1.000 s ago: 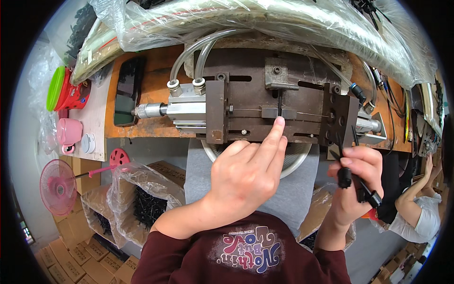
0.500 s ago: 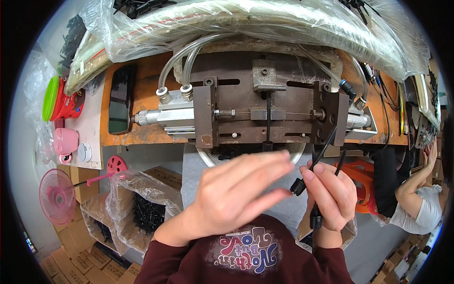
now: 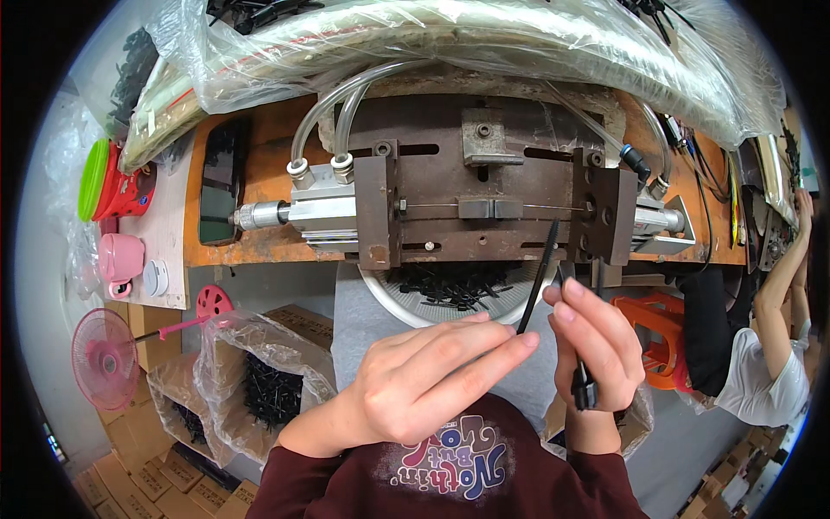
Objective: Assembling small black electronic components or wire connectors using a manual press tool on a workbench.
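My left hand (image 3: 424, 376) pinches a thin black plastic stick (image 3: 538, 285) between its thumb and fingers. The stick stands tilted, its tip near the front edge of a clamping fixture (image 3: 441, 232), its lower end hidden in the fingers. My right hand (image 3: 603, 346), just to the right, has curled fingers around at least one more black plastic stick (image 3: 584, 389), whose thick ribbed end pokes out below the palm. In the fixture's middle, a small metal block (image 3: 474, 208) sits between two side plates, with a thin rod running across.
Under the fixture's front edge, a white basin (image 3: 373, 290) holds many loose black parts. Metal air cylinders (image 3: 322, 212) with clear hoses flank the fixture. A phone (image 3: 222, 182) lies at left, near a pink cup (image 3: 120, 257) and pink fan (image 3: 105, 358). Another person (image 3: 769, 372) works at right.
The black stick that stood in the fixture's middle is gone from there. The left cylinder's rod has drawn back. My left hand has closed on a stick, and the basin shows more.
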Action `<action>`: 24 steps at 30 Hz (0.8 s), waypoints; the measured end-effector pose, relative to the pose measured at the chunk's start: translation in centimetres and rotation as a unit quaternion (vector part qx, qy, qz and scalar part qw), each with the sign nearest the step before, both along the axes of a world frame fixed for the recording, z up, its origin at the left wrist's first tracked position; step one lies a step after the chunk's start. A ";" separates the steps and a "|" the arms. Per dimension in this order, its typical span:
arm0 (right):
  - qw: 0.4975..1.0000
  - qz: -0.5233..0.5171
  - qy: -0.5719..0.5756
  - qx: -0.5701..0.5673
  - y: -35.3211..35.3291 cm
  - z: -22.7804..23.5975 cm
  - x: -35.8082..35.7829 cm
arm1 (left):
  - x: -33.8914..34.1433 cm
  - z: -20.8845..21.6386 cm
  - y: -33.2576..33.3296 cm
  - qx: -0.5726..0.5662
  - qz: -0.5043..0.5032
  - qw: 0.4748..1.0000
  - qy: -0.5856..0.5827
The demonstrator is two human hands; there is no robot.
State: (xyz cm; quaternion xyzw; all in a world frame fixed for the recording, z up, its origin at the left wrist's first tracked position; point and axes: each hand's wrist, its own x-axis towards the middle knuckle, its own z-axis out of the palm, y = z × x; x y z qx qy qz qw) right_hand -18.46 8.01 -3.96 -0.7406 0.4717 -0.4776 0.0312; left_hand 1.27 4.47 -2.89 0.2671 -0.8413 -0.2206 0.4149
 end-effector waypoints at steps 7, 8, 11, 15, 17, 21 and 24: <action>0.974 0.011 -0.203 0.103 -0.5 0.1 1.0 | 0.9 0.0 0.2 0.000 0.000 1.000 -0.027; 0.961 0.022 -0.238 0.141 -0.5 0.3 0.9 | 1.0 0.2 0.3 0.002 0.002 1.000 -0.031; 0.882 0.041 -0.396 0.254 -0.9 1.0 1.3 | 0.9 0.7 0.2 0.015 -0.023 0.999 -0.038; 0.781 0.113 -0.513 0.338 -2.5 1.8 1.1 | 1.1 0.6 0.4 0.015 -0.061 0.998 -0.031; 0.775 0.114 -0.509 0.356 -2.8 2.2 1.2 | 1.3 0.7 0.4 0.022 -0.067 0.997 -0.024; 0.773 0.098 -0.508 0.367 -3.0 2.6 1.7 | 1.4 0.5 0.8 0.046 -0.056 0.997 -0.006; 0.769 0.093 -0.524 0.353 -3.1 2.6 2.1 | 0.9 0.4 0.9 0.051 -0.026 0.998 0.020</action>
